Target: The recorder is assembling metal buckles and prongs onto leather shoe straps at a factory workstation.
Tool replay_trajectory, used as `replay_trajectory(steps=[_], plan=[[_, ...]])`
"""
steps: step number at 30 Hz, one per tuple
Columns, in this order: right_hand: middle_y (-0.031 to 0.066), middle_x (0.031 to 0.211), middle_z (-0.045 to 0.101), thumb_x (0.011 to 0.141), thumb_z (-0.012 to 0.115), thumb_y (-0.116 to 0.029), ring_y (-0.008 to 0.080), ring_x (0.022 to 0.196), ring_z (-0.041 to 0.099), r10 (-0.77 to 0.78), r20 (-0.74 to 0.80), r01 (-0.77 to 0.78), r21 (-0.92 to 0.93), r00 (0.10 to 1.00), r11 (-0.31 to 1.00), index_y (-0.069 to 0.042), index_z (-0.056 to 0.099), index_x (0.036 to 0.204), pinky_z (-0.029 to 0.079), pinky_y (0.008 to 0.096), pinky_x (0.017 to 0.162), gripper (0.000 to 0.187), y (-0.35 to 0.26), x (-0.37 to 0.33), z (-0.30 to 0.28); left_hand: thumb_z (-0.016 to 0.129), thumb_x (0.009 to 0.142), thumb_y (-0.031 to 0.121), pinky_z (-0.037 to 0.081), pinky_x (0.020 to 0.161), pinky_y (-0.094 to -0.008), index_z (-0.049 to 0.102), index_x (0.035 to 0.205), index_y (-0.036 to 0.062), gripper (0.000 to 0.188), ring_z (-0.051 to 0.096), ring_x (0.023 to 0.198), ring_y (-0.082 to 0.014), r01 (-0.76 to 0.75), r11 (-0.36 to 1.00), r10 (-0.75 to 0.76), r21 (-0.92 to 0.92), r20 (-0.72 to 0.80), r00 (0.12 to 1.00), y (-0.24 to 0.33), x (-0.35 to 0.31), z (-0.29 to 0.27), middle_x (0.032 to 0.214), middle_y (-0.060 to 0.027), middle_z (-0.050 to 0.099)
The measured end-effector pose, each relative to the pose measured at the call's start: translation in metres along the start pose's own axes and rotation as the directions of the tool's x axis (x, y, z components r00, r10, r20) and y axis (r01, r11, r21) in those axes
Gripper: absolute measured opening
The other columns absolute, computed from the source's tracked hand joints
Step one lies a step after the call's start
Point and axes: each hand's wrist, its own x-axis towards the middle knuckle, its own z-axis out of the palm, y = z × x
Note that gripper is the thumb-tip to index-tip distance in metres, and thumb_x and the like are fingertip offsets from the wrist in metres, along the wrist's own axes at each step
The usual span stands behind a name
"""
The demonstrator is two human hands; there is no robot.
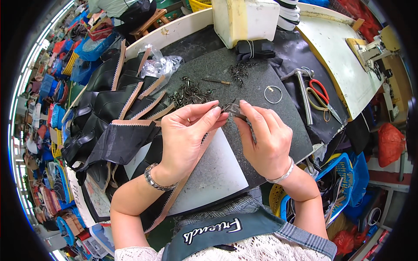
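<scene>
My left hand (185,135) and my right hand (266,141) meet above the dark grey work board (257,78). Between the fingertips is a small dark metal piece (230,106), buckle-like, its exact kind too small to make out. Left thumb and forefinger pinch it from one side; right thumb and forefinger close on its other side. Under my left hand runs a black leather piece with a tan zigzag-edged strip (180,187), partly hidden by wrist and forearm. Just beyond the left fingers lies a pile of small dark buckles (191,92).
Black leather pieces (109,102) with zigzag strips heap at the left. A white sheet (213,169) lies nearest me. Farther off are a thin pointed tool (216,81) and a white block (246,19). At right are a ring (273,94), a hammer (304,95) and scissors (322,95).
</scene>
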Motion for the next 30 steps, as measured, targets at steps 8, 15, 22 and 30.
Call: replay_trajectory(steps=[8, 15, 22, 30], plan=[[0.0097, 0.083, 0.062, 0.073, 0.071, -0.007, 0.0207, 0.066, 0.061, -0.003, 0.02, 0.003, -0.02, 1.0, 1.0, 0.002, 0.062, 0.104, 0.05, 0.0305, 0.052, 0.034, -0.003, 0.002, -0.002, 0.062, 0.087, -0.001, 0.057, 0.082, -0.0305, 0.064, 0.104, -0.005, 0.017, 0.068, 0.087, -0.021, -0.034, 0.999, 0.034, 0.031, -0.01, 0.999, -0.001, -0.001, 0.004, 0.095, -0.0145, 0.068], [0.0125, 0.086, 0.066, 0.077, 0.071, -0.003, 0.0229, 0.071, 0.065, 0.054, 0.053, -0.054, 0.007, 0.997, 0.999, 0.002, 0.062, 0.107, 0.052, 0.0311, 0.058, 0.031, -0.005, 0.0, 0.002, 0.061, 0.088, -0.001, 0.056, 0.081, -0.03, 0.063, 0.103, -0.0061, 0.015, 0.068, 0.084, -0.02, -0.021, 0.998, 0.023, -0.063, 0.037, 0.999, -0.003, -0.003, 0.0, 0.096, -0.0148, 0.068], [-0.0016, 0.081, 0.055, 0.089, 0.064, -0.008, 0.0015, 0.052, 0.04, 0.545, 0.384, -0.528, 0.839, 0.746, 0.131, 0.001, 0.06, 0.112, 0.033, 0.017, 0.046, 0.025, 0.005, 0.002, -0.001, 0.062, 0.087, 0.003, 0.057, 0.079, -0.0339, 0.064, 0.101, -0.0034, 0.015, 0.069, 0.083, -0.0225, 0.301, 0.916, -0.286, -0.264, 0.094, 0.954, 0.015, 0.004, -0.004, 0.095, -0.0159, 0.068], [-0.0001, 0.069, 0.053, 0.07, 0.077, 0.001, 0.0024, 0.05, 0.04, 0.2, 0.033, -0.193, 0.463, 0.979, 0.865, -0.002, 0.069, 0.098, 0.03, 0.0188, 0.043, 0.029, 0.007, 0.013, 0.005, 0.063, 0.087, 0.003, 0.057, 0.074, -0.0325, 0.065, 0.099, -0.0043, 0.014, 0.068, 0.078, -0.021, 0.246, 0.963, -0.234, -0.106, 0.115, 0.965, 0.009, 0.001, 0.0, 0.092, -0.0161, 0.069]])
